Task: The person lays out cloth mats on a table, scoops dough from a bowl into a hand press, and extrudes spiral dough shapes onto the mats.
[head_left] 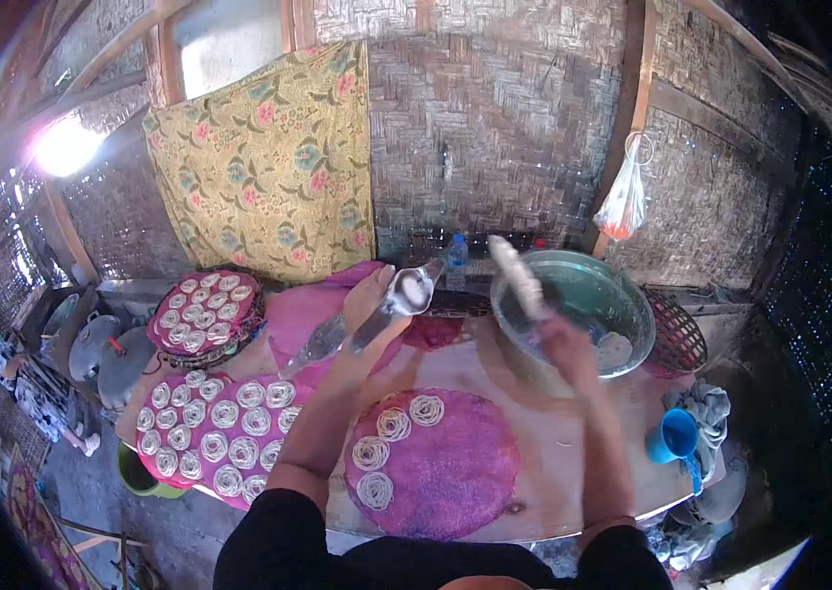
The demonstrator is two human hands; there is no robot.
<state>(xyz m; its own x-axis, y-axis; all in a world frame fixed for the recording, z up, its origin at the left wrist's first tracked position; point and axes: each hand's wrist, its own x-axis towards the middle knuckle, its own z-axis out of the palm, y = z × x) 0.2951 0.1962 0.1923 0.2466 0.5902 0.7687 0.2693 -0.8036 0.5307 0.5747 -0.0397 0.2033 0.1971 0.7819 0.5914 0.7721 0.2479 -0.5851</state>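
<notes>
My left hand [377, 305] is wrapped round a metal press [410, 293] with long handles, its round opening facing up with something white inside. My right hand [568, 346] is blurred and closed on a stick coated in white dough [517, 273], held up over the near left rim of a large green basin [632, 339]. A lump of white dough [615, 351] lies in the basin. Between my forearms, a round pink cloth mat [455, 462] carries several coiled white noodle rings [375, 490] along its left side.
More coils lie on a pink mat [202, 413] at the left and on a round stacked tray [205, 313] behind it. A blue cup [672, 437] and grey cloth [706, 408] are at the right edge. A water bottle [457, 252] stands near the wall.
</notes>
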